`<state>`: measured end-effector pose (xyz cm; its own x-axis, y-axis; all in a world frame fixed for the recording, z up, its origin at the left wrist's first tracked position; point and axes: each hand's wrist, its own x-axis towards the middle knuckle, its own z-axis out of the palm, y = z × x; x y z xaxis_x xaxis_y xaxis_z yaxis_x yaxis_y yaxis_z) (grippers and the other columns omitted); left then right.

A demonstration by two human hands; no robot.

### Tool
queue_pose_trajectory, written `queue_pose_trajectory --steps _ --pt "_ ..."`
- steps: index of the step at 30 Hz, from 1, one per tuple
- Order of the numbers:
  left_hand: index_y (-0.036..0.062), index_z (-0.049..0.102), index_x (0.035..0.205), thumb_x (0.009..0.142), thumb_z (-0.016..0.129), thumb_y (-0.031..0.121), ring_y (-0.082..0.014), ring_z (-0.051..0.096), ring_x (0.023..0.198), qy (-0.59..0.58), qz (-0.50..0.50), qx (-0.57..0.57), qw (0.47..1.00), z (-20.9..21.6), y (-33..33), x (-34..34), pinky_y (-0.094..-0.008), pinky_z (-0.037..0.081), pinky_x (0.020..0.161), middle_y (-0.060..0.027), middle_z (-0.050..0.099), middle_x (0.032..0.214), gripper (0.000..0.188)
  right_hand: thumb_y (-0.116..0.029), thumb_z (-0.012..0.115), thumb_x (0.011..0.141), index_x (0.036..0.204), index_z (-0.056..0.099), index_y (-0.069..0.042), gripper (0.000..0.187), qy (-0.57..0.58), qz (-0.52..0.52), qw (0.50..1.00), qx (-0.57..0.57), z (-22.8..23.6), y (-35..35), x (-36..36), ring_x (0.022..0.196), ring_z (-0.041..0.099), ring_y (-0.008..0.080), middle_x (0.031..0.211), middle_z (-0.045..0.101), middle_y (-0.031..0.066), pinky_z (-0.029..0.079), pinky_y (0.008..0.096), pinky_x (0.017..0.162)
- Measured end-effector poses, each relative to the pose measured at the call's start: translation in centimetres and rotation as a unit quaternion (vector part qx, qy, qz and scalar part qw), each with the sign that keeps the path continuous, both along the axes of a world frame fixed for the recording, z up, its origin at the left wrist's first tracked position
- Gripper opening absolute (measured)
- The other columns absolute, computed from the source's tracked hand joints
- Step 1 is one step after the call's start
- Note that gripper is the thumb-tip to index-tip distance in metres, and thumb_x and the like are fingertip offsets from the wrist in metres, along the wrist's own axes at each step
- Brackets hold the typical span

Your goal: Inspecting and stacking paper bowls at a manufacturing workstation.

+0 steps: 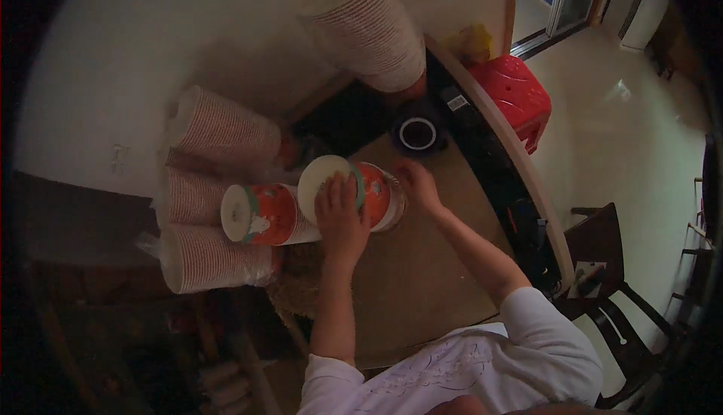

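Note:
My left hand [340, 208] lies over the round white end of a paper bucket [312, 189], its fingers stretched across it. This orange and green bucket tops a nested stack with clear plastic film [397, 215] about its lower part. Right beside the stack, my right hand [418, 183] is closed with curled fingers; what they pinch, if anything, I cannot make out. To the left stands a second stack of orange and green paper buckets [273, 213], white end up. Beyond my right hand sits a dark round object with a white ring [417, 135].
Tall plastic-wrapped stacks of paper cups or buckets stand left [215, 257] and at the back [369, 31]. The brown tabletop [452, 212] has a raised, curved pale edge [520, 155] on its right. Past it are a red plastic stool [514, 97] and a dark wooden chair [621, 332].

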<state>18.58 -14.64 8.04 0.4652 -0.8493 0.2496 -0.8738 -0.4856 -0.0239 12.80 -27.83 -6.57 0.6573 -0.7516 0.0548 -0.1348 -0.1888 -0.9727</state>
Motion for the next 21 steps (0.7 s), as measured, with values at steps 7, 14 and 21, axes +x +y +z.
queue_pose_trajectory --steps 7,14,21 --pt "0.0061 0.039 0.115 0.075 0.055 0.015 -0.0339 0.036 0.112 0.010 -0.026 -0.084 0.996 0.4 1.0 -0.2 -0.0452 0.027 0.094 -0.0158 0.039 0.120 0.044 -0.005 0.048 0.077 0.090 0.054 -0.005 0.014 -0.001 0.018 0.979 0.205 -4.8 6.5 -7.0 0.073 0.051 0.0189 0.083 0.053 0.0062 0.041 0.0302 0.064" --pt "0.0033 0.043 0.105 0.074 0.053 0.005 -0.0348 0.040 0.106 0.116 0.099 -0.303 0.941 -3.4 9.6 -4.9 -0.0420 0.032 0.089 -0.0176 0.044 0.111 0.032 -0.013 0.046 0.081 0.099 0.054 -0.008 0.020 0.151 0.165 0.973 -0.052 -10.3 9.9 -16.3 0.079 0.053 0.0212 0.086 0.054 0.0094 0.043 0.0318 0.070" --pt "0.0050 0.041 0.116 0.080 0.049 0.006 -0.0220 0.044 0.106 0.396 0.231 -0.440 0.772 -23.1 23.2 -9.1 -0.0328 0.037 0.089 -0.0130 0.042 0.119 0.036 -0.027 0.042 0.085 0.097 0.054 -0.008 0.025 0.048 0.318 0.939 0.125 -1.6 8.4 -13.4 0.073 0.052 0.0148 0.085 0.055 0.0016 0.041 0.0288 0.059"
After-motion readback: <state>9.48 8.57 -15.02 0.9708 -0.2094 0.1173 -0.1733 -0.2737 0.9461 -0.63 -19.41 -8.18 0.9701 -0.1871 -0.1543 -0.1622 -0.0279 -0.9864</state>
